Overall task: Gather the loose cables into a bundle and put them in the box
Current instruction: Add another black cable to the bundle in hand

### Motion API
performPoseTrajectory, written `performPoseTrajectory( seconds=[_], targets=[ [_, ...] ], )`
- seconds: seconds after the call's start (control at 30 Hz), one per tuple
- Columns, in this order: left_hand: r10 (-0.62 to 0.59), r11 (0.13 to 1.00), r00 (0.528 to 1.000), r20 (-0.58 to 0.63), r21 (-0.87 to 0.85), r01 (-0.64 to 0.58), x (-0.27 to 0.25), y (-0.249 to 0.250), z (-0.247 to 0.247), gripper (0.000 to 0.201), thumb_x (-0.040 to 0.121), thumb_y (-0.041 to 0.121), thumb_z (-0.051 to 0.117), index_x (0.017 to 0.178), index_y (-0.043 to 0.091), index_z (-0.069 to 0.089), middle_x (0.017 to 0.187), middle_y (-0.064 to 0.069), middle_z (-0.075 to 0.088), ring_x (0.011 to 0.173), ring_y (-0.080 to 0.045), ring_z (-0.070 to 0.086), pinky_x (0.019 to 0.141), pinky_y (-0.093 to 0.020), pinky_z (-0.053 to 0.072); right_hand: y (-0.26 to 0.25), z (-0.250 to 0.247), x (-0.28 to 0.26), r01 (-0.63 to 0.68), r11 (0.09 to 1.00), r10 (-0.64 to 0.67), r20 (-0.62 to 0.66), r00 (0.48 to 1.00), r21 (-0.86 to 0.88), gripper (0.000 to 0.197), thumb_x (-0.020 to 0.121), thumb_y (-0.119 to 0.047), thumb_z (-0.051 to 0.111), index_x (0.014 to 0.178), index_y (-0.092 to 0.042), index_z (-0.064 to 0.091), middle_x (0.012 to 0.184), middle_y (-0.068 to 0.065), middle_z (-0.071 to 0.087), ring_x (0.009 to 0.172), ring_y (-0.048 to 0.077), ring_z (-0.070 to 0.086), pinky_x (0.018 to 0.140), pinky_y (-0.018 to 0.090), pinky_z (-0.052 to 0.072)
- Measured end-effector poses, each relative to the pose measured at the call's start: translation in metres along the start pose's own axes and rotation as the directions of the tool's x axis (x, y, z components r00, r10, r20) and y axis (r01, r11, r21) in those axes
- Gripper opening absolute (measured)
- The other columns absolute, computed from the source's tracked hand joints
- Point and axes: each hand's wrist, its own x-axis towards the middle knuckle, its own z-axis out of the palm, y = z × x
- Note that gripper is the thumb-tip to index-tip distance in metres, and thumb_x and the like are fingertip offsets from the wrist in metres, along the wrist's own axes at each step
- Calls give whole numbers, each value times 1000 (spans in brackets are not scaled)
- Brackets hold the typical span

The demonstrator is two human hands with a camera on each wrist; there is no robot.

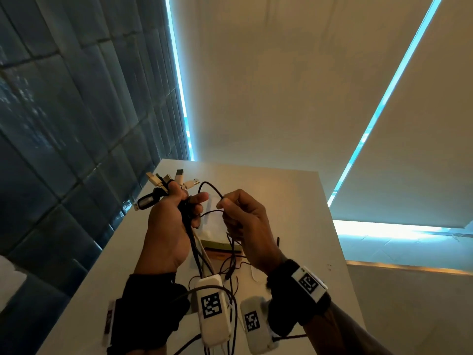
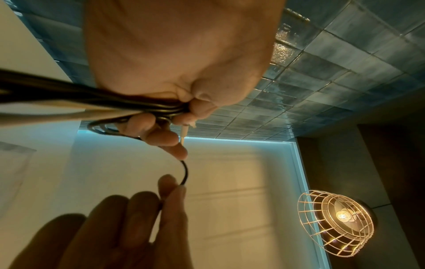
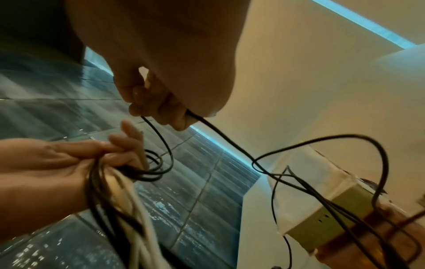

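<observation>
Left hand [image 1: 167, 226] fisted around bundle of black and white cables [image 1: 179, 185], plugs fanning toward upper left; right hand [image 1: 245, 221] pinched thin black cable [image 1: 212, 187] looping between hands.

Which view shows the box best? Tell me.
The right wrist view: the box sits on the table, its side unobstructed, thin black cables draped across it. The head view shows only a sliver between the hands. The left wrist view misses it.

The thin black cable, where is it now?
In the head view the thin black cable arches between the left hand and right hand, above the white table.
</observation>
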Motion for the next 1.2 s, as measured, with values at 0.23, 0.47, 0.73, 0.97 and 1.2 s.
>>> performPoseTrajectory(
  seconds=[0.23, 0.47, 0.73, 0.97, 1.2],
  targets=[
    [6, 990, 993, 114, -142, 10, -4, 5, 4, 37, 101, 40, 33, 80, 15, 51, 72, -3, 64, 65, -16, 61, 65, -31, 46, 7, 3, -7, -37, 999, 38, 192, 981, -12, 15, 94, -10, 53, 80, -10, 58, 57, -9, 41, 47, 7, 31, 46, 20, 26],
    [80, 982, 966, 246, -186, -34, -8, 10, 12, 35, 96, 42, 35, 71, 19, 43, 62, 4, 48, 47, -7, 31, 47, -21, 31, 51, -25, -8, -145, 976, 165, 117, 979, -165, 24, 100, -3, 44, 80, -3, 56, 66, -11, 58, 59, -3, 54, 58, 10, 44],
    [112, 978, 965, 236, -196, -66, -5, 10, 8, 33, 90, 44, 41, 69, 19, 43, 58, 7, 40, 45, -6, 28, 45, -20, 28, 113, -50, 4, -129, 839, 117, -56, 992, -528, 33, 93, 0, 48, 70, -22, 57, 72, -11, 55, 70, 4, 50, 69, 17, 42],
    [115, 975, 975, 190, -212, -74, -3, 12, -1, 33, 91, 43, 41, 69, 19, 45, 59, 6, 44, 45, -6, 29, 44, -20, 30, 137, -71, -10, -213, 827, 191, -96, 977, -520, 32, 96, -7, 51, 68, -19, 58, 66, -4, 53, 64, 8, 49, 64, 25, 41],
    [129, 984, 983, 129, -139, -111, 3, 10, 1, 33, 99, 37, 37, 72, 18, 42, 59, 5, 46, 45, -7, 32, 44, -21, 30, 118, -74, -13, -301, 841, 182, -288, 940, -450, 23, 92, -13, 59, 71, -14, 68, 59, -8, 56, 58, 5, 49, 57, 23, 39]
  ],
)
